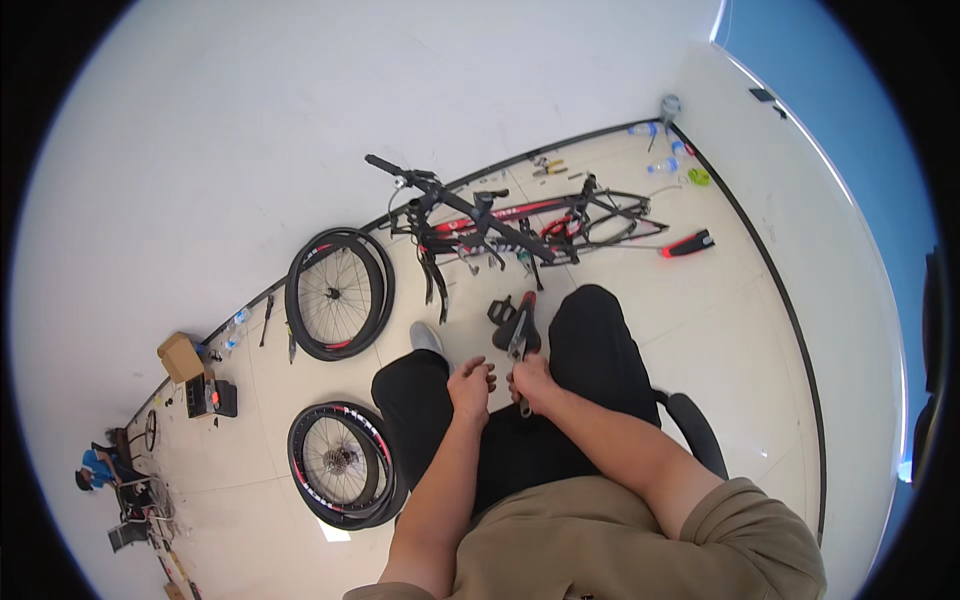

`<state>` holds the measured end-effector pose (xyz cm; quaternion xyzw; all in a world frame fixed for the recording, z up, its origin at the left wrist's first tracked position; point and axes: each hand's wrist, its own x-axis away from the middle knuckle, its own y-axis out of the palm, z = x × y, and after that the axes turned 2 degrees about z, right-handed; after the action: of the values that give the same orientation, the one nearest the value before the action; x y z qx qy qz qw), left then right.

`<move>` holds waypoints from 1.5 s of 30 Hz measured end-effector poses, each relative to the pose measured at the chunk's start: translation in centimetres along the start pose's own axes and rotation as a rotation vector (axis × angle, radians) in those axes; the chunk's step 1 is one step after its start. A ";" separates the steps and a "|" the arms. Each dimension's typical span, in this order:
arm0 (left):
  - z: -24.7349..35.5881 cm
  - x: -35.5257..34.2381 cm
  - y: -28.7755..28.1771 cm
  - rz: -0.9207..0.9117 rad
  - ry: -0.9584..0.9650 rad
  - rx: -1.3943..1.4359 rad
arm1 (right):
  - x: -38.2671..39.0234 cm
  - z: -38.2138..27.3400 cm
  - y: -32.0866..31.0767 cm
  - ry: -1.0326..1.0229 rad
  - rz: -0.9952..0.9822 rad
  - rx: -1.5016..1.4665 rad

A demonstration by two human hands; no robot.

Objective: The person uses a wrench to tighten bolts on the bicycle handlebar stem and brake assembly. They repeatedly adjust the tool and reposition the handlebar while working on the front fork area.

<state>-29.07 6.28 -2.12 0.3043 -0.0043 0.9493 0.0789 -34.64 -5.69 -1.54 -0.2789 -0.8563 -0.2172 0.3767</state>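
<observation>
My right hand (532, 385) is closed on a silver wrench (517, 347), which points forward over my lap. My left hand (472, 388) is a short way to its left, fingers loosely curved and apart, holding nothing I can see. Beyond the wrench lies a black and red bicycle saddle (519, 323) on the floor, beside a black pedal (501, 311). Farther forward, a black and red bicycle frame (500, 215) lies along the wall with its handlebar and fork attached.
Wheels and tyres (334, 293) lie at left, with more (340, 462) nearer me. A black-red part (688, 243), bottles (662, 166) and small tools are right of and behind the frame. An open box (180, 357) and a person in blue (98, 467) are far left. A chair armrest (693, 430) is at my right.
</observation>
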 end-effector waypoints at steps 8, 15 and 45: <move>-0.1 -0.5 0.8 -0.030 0.105 -0.191 | 7.4 -11.8 -4.0 -0.182 -0.170 -0.529; 5.1 -3.3 7.1 -0.039 0.508 -0.329 | 11.9 -13.7 -12.9 -0.112 -0.069 -0.562; 14.2 -8.0 4.6 -0.063 0.135 -0.292 | 10.1 -14.3 -17.4 -0.002 -0.031 -1.013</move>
<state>-15.16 -0.23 5.01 0.2253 -0.1271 0.9539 0.1522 -43.97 -23.86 12.27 -0.4140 -0.6479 -0.6105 0.1902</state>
